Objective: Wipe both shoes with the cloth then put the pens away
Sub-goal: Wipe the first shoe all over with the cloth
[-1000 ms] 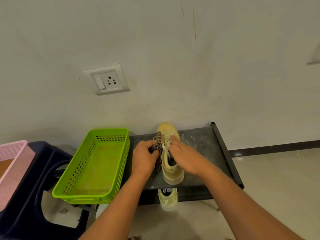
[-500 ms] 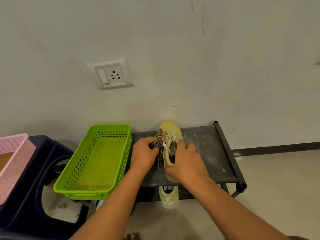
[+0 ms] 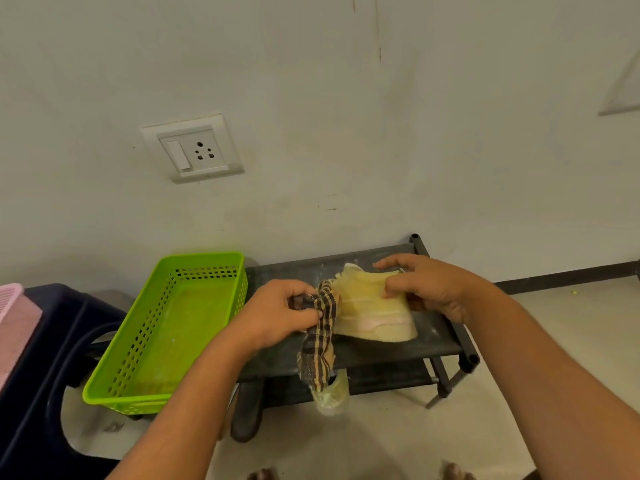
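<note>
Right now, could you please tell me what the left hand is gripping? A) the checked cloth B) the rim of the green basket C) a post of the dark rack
A: the left hand has its fingers curled round the checked cloth, next to the yellow shoe that the right hand holds on the rack.

The rack lay bare in front of the shoe. The wall closed the back, a basket the left.
</note>
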